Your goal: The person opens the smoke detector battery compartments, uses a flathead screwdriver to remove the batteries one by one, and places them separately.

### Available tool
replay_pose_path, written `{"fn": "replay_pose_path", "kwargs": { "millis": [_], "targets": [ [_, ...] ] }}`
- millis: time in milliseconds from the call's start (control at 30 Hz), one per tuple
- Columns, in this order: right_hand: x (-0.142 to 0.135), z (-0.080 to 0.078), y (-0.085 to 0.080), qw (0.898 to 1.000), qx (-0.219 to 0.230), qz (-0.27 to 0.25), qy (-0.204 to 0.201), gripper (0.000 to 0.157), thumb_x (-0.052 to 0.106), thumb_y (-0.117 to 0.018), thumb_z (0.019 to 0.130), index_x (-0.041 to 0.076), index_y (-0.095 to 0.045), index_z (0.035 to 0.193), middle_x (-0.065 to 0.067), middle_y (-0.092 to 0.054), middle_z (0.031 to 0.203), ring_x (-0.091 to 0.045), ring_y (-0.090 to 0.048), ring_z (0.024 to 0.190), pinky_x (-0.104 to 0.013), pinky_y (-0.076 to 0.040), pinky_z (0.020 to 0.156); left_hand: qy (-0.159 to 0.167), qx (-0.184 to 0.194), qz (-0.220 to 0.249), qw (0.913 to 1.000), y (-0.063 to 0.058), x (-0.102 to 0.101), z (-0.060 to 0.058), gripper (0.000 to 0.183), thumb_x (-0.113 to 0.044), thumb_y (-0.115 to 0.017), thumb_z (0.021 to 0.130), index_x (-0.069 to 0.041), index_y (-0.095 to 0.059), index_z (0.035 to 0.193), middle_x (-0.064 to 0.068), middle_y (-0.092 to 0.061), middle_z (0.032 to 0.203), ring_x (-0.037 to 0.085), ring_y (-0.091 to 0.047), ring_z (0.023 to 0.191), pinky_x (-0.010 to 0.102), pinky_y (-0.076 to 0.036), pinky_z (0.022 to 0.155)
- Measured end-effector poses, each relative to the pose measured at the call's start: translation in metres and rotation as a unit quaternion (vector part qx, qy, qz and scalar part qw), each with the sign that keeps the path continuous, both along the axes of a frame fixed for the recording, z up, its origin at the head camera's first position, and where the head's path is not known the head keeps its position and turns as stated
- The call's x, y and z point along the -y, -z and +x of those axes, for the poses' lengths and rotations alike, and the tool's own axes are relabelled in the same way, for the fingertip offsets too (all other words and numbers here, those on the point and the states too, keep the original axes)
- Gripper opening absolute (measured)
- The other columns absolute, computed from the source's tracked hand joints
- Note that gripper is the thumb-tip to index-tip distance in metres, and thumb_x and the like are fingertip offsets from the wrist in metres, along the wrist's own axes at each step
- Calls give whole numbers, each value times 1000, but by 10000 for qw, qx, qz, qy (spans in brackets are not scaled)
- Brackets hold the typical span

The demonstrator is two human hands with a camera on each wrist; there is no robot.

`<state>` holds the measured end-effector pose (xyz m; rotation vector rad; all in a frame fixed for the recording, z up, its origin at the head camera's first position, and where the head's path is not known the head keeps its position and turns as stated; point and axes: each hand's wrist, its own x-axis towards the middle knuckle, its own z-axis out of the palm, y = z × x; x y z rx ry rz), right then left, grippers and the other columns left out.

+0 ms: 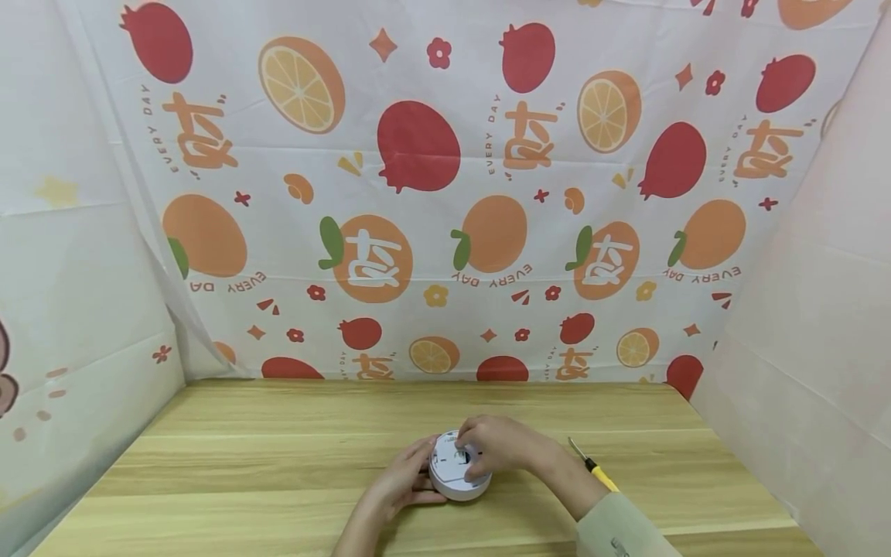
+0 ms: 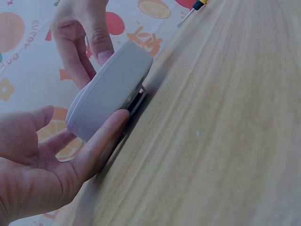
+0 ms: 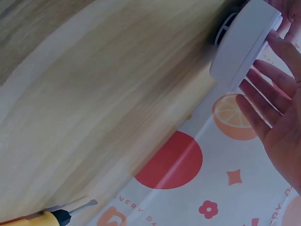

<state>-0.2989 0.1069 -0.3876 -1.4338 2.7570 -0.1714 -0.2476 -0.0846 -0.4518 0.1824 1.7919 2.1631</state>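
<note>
A round white plastic device (image 1: 452, 487), which looks like a smoke alarm, is close over the wooden table, its flat slotted face up. Dark vents show on its underside in both wrist views. My left hand (image 1: 400, 480) holds it from the left, with fingers along its side and under its edge (image 2: 106, 101). From the right, my right hand (image 1: 504, 445) reaches over the top face, thumb and forefinger bent down near a dark hole in the middle. I cannot tell whether they pinch a small part there. Its other fingers are spread in the right wrist view (image 3: 282, 113).
A screwdriver (image 1: 599, 472) with a yellow and black handle lies on the table (image 1: 278, 464) beside the right forearm, its metal tip towards the back. Fruit-printed cloth (image 1: 431, 232) hangs behind the table, and pale cloth walls stand at both sides.
</note>
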Motion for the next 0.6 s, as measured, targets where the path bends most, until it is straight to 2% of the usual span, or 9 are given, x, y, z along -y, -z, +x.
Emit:
{"fn": "replay_pose_path", "kwargs": {
  "millis": [267,600],
  "targets": [
    [-4,-3,5,9995,-77,-263,-139,34,34,-74,76,12,-69,102,3,-60,106,-7,-54,98,-19,-46,85,-16,-1,34,10000,2,1,0,59,-34,-37,99,8,-22,139,24,-52,113,28,-61,84,44,-55,72],
    [-5,-5,10,9963,453,-668,282,22,24,-73,79,17,-66,98,6,-57,106,-9,-52,102,-26,-46,88,-4,14,72,10000,1,0,-1,56,-31,-36,100,8,-22,139,24,-52,112,29,-61,84,45,-55,73]
  ]
}}
